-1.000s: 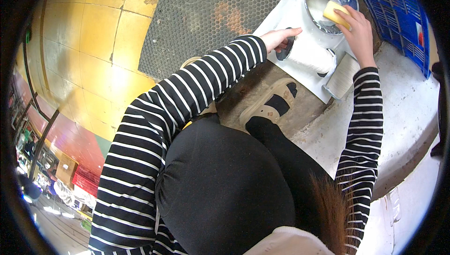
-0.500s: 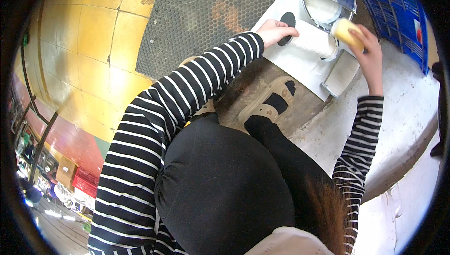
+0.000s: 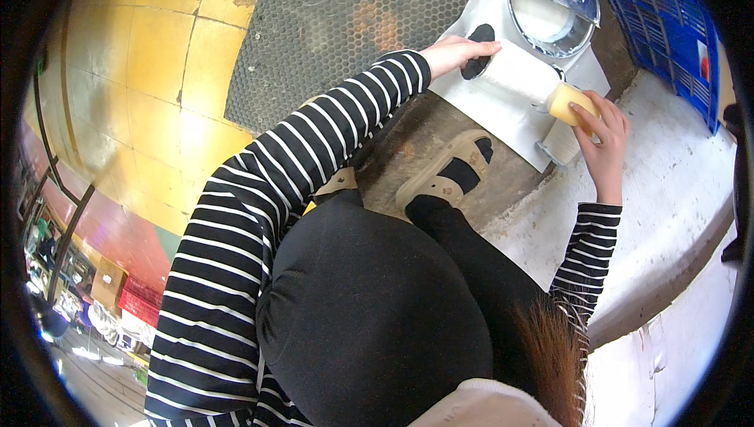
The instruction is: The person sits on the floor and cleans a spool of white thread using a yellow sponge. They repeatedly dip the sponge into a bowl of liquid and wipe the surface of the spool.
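My left hand [image 3: 457, 53] grips a white tube-like piece [image 3: 522, 68] at its left end, beside a dark oval part [image 3: 478, 52]; what kind of thing it is I cannot make out. In my right hand [image 3: 603, 130] is a pale yellow sponge [image 3: 567, 105], fingers and thumb closed round it. The sponge sits against or just beside the white piece's right end. Beyond them stands a round clear tub [image 3: 552, 7] with white liquid in it and a clear cover over its far half. A white block-like object [image 3: 559, 147] lies under the sponge.
A white sheet [image 3: 491, 125] lies under these things. Blue plastic crates [image 3: 667, 34] stand at the right. A dark honeycomb mat [image 3: 330, 34] covers yellow tiles [image 3: 161, 58] at the left. My sandalled foot [image 3: 452, 168] is close to the sheet's near edge.
My right hand has moved nearer and slightly left with the sponge, from beside the tub to the right end of the white piece. My left hand keeps its grip there, shifted slightly.
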